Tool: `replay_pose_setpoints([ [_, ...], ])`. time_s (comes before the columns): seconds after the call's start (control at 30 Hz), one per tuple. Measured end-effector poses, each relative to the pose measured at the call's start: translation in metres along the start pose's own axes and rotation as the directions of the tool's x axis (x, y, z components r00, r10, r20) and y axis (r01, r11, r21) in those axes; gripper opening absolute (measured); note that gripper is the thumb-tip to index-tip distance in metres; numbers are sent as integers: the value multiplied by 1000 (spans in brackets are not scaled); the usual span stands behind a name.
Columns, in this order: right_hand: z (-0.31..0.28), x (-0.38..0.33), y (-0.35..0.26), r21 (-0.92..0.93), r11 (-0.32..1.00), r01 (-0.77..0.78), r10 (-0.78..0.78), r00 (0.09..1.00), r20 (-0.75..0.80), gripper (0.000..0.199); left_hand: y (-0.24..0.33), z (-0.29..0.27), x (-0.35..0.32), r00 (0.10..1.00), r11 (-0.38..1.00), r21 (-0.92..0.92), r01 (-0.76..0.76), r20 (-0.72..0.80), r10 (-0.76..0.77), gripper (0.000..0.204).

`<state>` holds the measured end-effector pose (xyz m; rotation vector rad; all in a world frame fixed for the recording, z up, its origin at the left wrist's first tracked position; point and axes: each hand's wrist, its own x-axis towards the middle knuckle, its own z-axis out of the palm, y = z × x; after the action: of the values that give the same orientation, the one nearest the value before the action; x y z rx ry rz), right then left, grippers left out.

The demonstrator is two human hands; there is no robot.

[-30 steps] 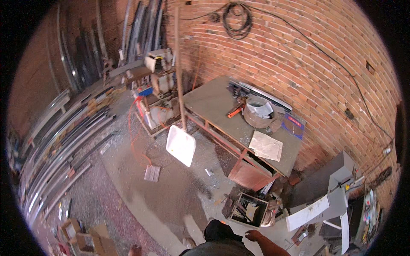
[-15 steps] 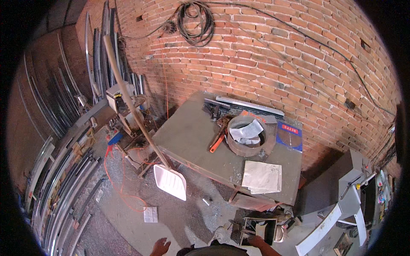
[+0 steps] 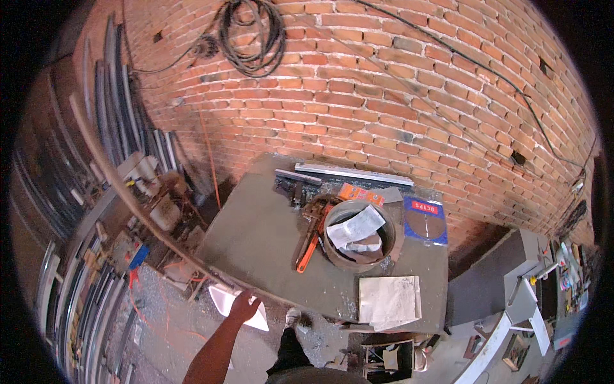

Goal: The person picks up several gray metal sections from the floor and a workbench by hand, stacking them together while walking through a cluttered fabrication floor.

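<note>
A white-bladed shovel (image 3: 219, 299) with a long wooden handle (image 3: 121, 185) leans at the table's left front edge, its handle slanting up to the far left. My left hand (image 3: 243, 307) reaches forward over the blade, fingers apart with nothing visible in them. It covers part of the blade, and whether it touches the blade I cannot tell. My right hand is out of view. Near the left hand stands the grey table (image 3: 243, 214). On the table are a round metal pan (image 3: 336, 246) holding crumpled papers, an orange-handled pipe wrench (image 3: 308, 249) and a flat paper stack (image 3: 389, 301).
A blue packet with a dark disc (image 3: 425, 223) and metal strips (image 3: 352, 173) lie on the table's back part. Metal profiles (image 3: 77, 301) crowd the left floor. Below the table's front is an open box (image 3: 391, 360). Grey cabinet panels (image 3: 489, 275) stand right. Cable coils (image 3: 251, 38) hang on the brick wall.
My view has moved closer to the table. My left hand has risen and reached forward to the shovel blade. My right hand has left the view, and one foot now shows ahead.
</note>
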<state>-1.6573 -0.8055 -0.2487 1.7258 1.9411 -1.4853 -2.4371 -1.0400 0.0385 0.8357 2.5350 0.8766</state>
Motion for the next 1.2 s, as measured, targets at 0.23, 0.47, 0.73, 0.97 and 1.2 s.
replay_pose_setpoints([
  [0.23,17,-67,-59,256,966,-27,127,915,-383,20,51,-3,275,995,994,52,-99,10,99,82],
  [0.47,-46,-65,-389,-66,995,-79,25,808,-589,31,134,-12,472,976,971,118,206,-89,-197,138],
  [0.73,-115,-21,-793,-371,878,302,-465,721,-515,33,154,27,545,927,934,76,350,118,-357,109],
  [0.97,-59,163,-965,-517,534,669,-791,612,-25,32,70,22,560,991,996,-73,41,-128,-50,69],
  [1.2,34,332,-1063,-619,431,656,-799,597,77,56,44,0,556,986,986,-112,-120,-129,105,55],
])
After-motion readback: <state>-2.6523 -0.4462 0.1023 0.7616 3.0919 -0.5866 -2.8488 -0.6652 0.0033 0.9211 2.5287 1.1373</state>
